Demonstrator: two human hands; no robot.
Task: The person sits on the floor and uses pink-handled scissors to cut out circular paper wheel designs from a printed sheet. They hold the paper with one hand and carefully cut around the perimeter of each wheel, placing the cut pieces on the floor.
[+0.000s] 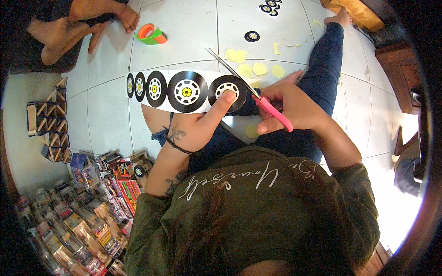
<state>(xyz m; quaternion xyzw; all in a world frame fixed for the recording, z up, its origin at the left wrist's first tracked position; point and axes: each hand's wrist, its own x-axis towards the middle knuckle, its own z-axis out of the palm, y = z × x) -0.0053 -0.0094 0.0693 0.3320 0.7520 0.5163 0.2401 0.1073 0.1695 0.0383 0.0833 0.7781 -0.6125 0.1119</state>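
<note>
My left hand (195, 131) grips the right end of a white paper strip (159, 109) printed with a row of black wheels, its thumb pressed on the rightmost wheel (214, 94). The strip reaches out to the left above my lap. In my right hand (297, 108) is a pair of scissors (276, 114) with pink handles, my fingers in the loops. Its metal blades point up and left, passing over the strip's right end, tips slightly apart. Whether the blades touch the paper I cannot tell.
Yellow paper circles (259, 69) and scraps lie on the white tiles beyond, with cut-out wheels (252, 36) and a wheel sheet (270, 8). A green-orange tape dispenser (152, 36) stands near another person's foot (129, 19). At left are a wooden rack (48, 115) and packaged goods (87, 230).
</note>
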